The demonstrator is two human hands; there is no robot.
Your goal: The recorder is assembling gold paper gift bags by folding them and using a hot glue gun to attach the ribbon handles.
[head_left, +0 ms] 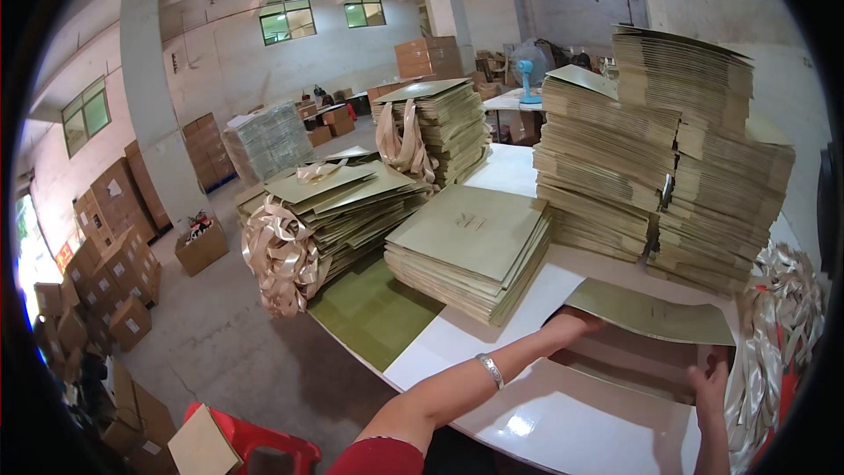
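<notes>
Paper bag (655, 310), olive-gold, lies partly opened on the white table (527, 409), at the person's right, its upper panel bowed into a shallow arch above the lower one. The left hand (573, 325) reaches in under that arch, its wrist wearing a silver bangle (491, 370); the fingers are mostly hidden by the panel, so I cannot tell whether they grip or merely press. The right hand (710, 383) is at the bag's right end, thumb toward the near side and fingers by the edge (how tightly they close on it, if at all, I cannot tell).

Just beyond the left hand sits a squared pile of flat bags (470, 233), the top one bearing a small printed mark. Tall, uneven stacks (607, 167) rise behind the opened bag, and pale satin ribbons (774, 325) hang in a thick bunch just beside the right hand. Farther left, a slumped heap of bags (369, 189) has ribbon handles (281, 255) spilling over its side, near an olive-green surface (378, 312).

At the lower left, a tan board (204, 444) rests on a red stool (277, 444). Brown cartons (119, 281) are piled along the left side of the room, and a blue fan (527, 79) stands in the background.
</notes>
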